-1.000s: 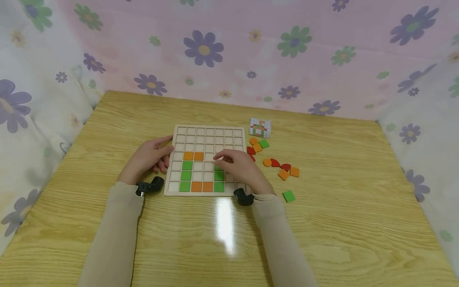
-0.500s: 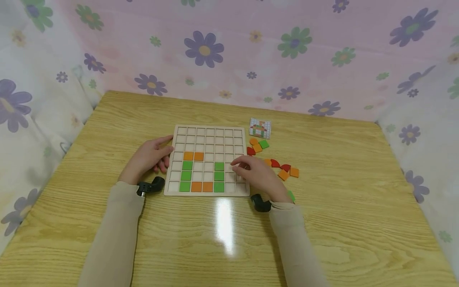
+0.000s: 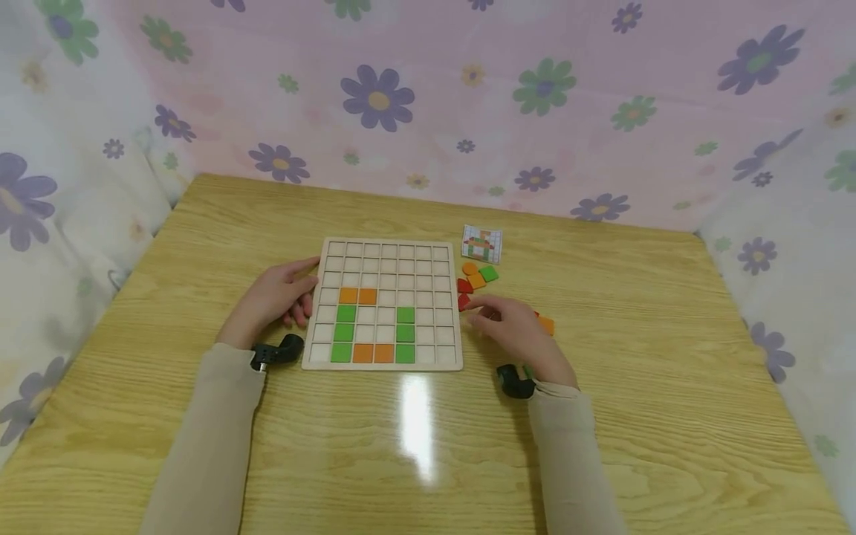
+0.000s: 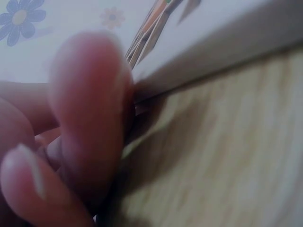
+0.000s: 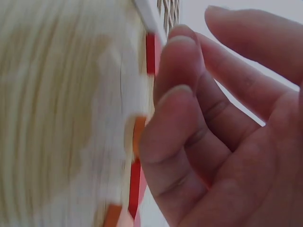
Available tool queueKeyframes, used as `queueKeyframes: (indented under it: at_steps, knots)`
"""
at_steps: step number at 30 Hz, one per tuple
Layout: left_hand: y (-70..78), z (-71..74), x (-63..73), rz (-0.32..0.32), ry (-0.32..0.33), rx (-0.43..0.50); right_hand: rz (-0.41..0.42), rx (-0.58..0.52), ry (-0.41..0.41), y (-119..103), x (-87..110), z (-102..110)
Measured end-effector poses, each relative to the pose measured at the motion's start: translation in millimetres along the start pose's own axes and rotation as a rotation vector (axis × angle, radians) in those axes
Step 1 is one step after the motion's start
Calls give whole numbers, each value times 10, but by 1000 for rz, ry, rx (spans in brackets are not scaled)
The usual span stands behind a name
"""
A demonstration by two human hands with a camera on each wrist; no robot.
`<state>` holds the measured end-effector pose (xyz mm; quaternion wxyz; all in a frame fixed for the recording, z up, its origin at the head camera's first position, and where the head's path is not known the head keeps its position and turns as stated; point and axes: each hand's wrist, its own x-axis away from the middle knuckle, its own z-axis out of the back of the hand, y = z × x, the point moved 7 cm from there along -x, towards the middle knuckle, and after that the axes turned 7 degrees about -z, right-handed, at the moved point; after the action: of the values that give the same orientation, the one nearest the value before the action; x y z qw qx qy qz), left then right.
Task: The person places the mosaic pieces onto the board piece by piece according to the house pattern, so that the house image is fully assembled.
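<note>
On the table lies a square wooden grid board (image 3: 383, 366). Several orange square tiles (image 3: 363, 353) and green square tiles (image 3: 405, 334) sit in its cells, forming a U-like outline. My left hand (image 3: 270, 299) touches the board's left edge with extended fingers; in the left wrist view a fingertip (image 4: 90, 80) meets the board's side. Just past the right edge, my right hand (image 3: 520, 336) hovers low over the tabletop with loosely bent fingers, holding nothing visible. Its fingertips are near a red piece (image 3: 464, 302). In the right wrist view red (image 5: 150, 53) and orange (image 5: 138, 135) pieces lie beyond the fingers.
A small printed pattern card (image 3: 481, 244) lies behind the loose pieces. Beside the board are an orange disc (image 3: 470, 268), an orange square (image 3: 476, 281) and a green square (image 3: 490, 274). Another orange square (image 3: 547, 326) shows partly behind my right hand. Flowered cloth surrounds the table.
My right hand has moved right, from over the board to the loose pieces beside it, uncovering the right green column. The left hand stays at the board's edge. The head view shifts slightly.
</note>
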<state>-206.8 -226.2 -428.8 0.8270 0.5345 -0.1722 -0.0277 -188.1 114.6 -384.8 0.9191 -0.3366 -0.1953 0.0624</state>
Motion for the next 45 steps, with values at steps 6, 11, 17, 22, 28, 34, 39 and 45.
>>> queueKeyframes:
  at_steps: [6,11,17,22,28,34,39,45]
  knots:
    - [2,-4,-2,-16,1,-1,-12,10,-1,181,3,123]
    - [43,-1,6,-23,8,-2,-18,24,-3,291,27,184]
    - [62,-14,9,-24,-2,2,-42,40,6,414,73,270]
    - [40,-11,11,-11,6,13,-84,50,-4,521,103,332]
    - [25,3,4,-11,11,19,-72,93,-3,592,135,409]
    - [7,26,32,-9,9,2,-106,126,-15,625,170,452]
    - [11,20,34,-18,-3,-14,-132,120,-34,643,189,458]
    - [80,-5,45,-3,7,9,-140,143,-41,640,165,429]
